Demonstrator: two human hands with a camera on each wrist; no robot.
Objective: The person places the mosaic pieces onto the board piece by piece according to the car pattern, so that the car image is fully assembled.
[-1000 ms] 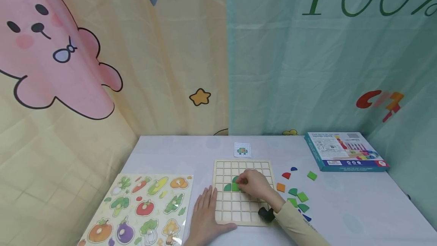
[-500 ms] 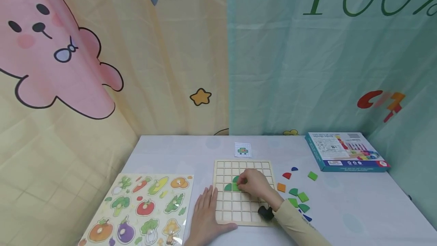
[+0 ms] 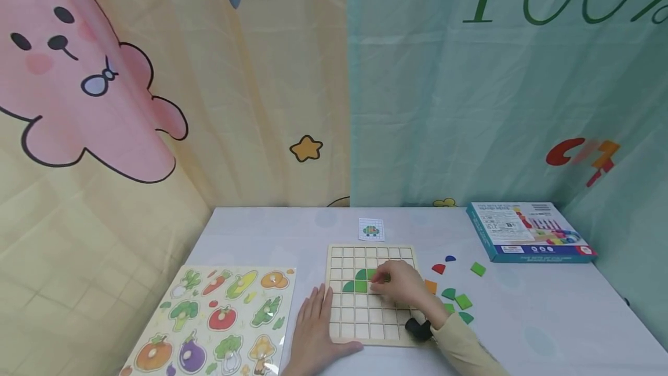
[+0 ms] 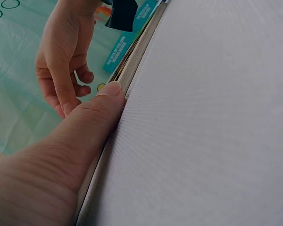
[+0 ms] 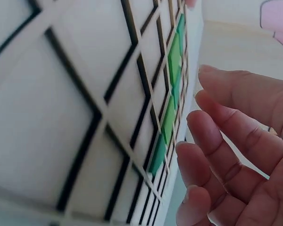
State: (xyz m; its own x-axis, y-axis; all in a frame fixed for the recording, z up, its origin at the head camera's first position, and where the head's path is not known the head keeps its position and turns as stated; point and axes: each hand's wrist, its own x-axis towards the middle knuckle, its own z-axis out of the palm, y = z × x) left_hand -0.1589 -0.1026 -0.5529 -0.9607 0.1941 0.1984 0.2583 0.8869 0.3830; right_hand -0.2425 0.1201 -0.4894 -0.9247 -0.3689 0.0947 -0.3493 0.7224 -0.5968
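A pale wooden grid board (image 3: 341,315) lies on the table. Into its cells are set dark green quarter-circle pieces (image 3: 348,287) and light green square pieces (image 3: 360,286); the right wrist view shows several in a stepped cluster. My right hand (image 3: 400,286) hovers over the board just right of them, partly covering the cluster. In the right wrist view its fingers (image 5: 205,129) are loosely bent, thumb and fingertips apart, with nothing between them. Along the board's left side rests my left hand (image 3: 315,329), fingers extended, its thumb (image 4: 92,113) against the near edge.
Loose pieces lie right of the board, including an orange square (image 3: 430,286), a red quarter circle (image 3: 439,269) and a green square (image 3: 477,269). A pattern card (image 3: 371,230) is behind the board. A vegetable sticker sheet (image 3: 209,321) lies left, a box (image 3: 529,234) back right.
My right hand has moved slightly right, away from the green pieces. A light green square beside the upper quarter circle now shows. My left hand stays where it was.
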